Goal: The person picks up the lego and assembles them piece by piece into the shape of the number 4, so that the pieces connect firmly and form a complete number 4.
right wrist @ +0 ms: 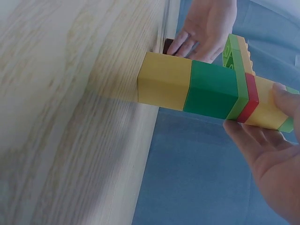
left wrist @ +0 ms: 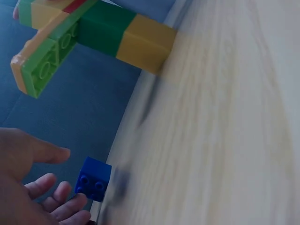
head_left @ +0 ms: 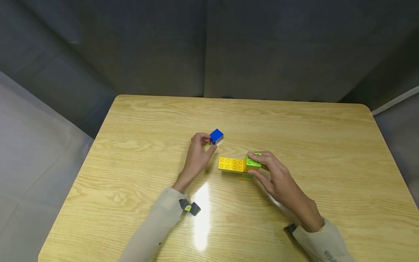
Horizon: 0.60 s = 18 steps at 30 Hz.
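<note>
A tower of toy building bricks (right wrist: 213,86) stands on the table: yellow-orange at the bottom, then dark green, a thin light green layer, red, yellow-orange and light green on top. A yellow studded plate (head_left: 231,164) juts out to its left, light green underneath. My right hand (head_left: 280,181) grips the tower's top bricks between thumb and fingers. Beyond the plate, a blue brick (head_left: 216,136) lies on its side, studs (left wrist: 91,183) showing. My left hand (head_left: 198,154) is beside it, fingers loosely bent and thumb apart; whether the fingertips touch it I cannot tell.
The wood-grain table (head_left: 131,174) has a bright glare patch in front of the tower. A small dark red piece (right wrist: 167,45) shows by the left fingers, mostly hidden. Dark curtains (head_left: 262,47) hang behind the table's far edge.
</note>
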{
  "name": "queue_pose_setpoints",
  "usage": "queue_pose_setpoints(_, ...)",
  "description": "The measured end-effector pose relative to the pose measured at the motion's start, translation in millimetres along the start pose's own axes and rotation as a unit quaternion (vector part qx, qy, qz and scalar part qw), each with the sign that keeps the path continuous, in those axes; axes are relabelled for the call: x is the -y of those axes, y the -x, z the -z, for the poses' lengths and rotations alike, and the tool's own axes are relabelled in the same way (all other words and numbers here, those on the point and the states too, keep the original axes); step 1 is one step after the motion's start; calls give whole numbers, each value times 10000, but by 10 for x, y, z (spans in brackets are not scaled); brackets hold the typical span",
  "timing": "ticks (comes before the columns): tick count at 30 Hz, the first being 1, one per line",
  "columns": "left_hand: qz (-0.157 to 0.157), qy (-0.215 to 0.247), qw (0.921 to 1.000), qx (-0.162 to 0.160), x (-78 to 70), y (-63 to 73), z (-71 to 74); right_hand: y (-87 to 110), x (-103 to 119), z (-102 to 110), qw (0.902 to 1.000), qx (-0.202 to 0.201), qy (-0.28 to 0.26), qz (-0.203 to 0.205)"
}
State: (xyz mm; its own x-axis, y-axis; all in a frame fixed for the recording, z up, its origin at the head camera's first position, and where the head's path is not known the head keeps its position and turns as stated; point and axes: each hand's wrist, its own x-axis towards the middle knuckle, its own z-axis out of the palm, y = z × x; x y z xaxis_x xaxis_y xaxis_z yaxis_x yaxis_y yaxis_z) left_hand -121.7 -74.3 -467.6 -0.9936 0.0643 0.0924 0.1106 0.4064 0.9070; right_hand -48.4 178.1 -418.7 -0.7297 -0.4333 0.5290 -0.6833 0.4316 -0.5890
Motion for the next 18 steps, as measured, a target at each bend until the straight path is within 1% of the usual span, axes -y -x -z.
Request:
queue_pose_setpoints(3,5,-187,9998,-90,10,-15,-8,-3,-3,-2,10000,-20,-20,29)
queue_pose_setpoints(6,116,-392,9991,-90,17,-39,-21,-3,-5,-2,10000,-29,-54,39)
queue_pose_setpoints(9,140,-599,9981,13,19,-78,-39,0,-3,2,9999,-35,-87,39)
queue_pose_setpoints(14,-51,-832,9962,253,15,-153,-60,4,0,3,9999,-43,-113,30)
queue_pose_setpoints(18,-109,-911,9948,434,15,-196,-64,5,-1,0,9999,-35,-120,-3)
